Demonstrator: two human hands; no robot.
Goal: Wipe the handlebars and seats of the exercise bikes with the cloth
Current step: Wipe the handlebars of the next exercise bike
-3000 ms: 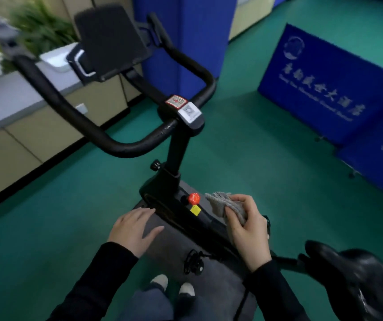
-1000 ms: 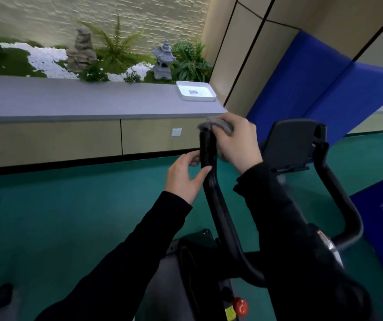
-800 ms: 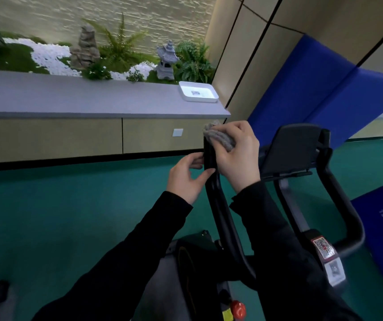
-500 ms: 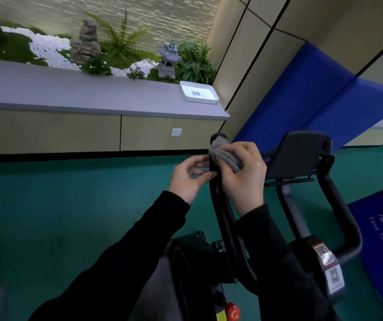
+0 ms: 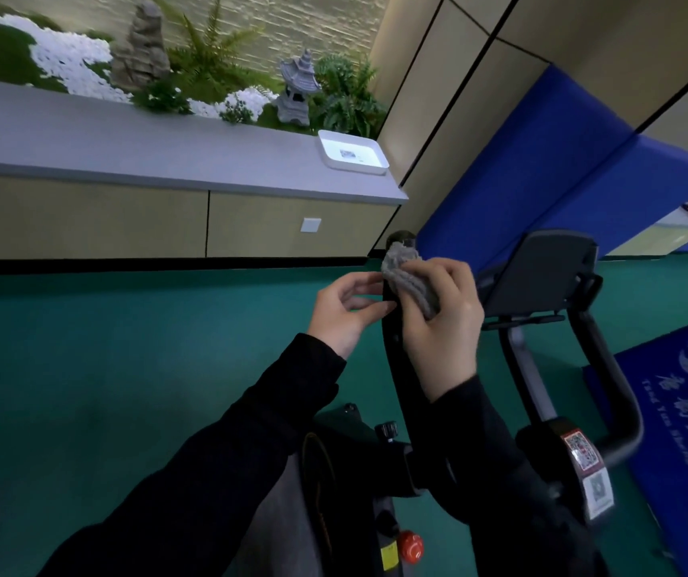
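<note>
A black exercise bike stands in front of me. Its left handlebar arm [image 5: 396, 368] rises between my hands, with its rounded tip showing just above the cloth. My right hand [image 5: 444, 326] grips a grey cloth [image 5: 407, 276] wrapped round the upper part of that arm. My left hand [image 5: 344, 310] holds the same arm from the left side, thumb and fingertips against it. The right handlebar arm [image 5: 608, 368] curves down at the right. The black console panel [image 5: 542, 272] sits between the two arms. The seat is out of view.
A red knob [image 5: 411, 547] sits on the bike frame below. A long grey counter [image 5: 167, 160] with a white tray [image 5: 352, 156] runs along the back, with plants and stone ornaments behind it. Blue mats [image 5: 542, 181] lean on the wall; a blue banner [image 5: 687, 431] lies at the right. The floor is green.
My right hand has slid the cloth down from the handlebar tip, which now shows above it. My left hand stays on the bar beside it. Three seconds ago both hands were low, near the frame.
</note>
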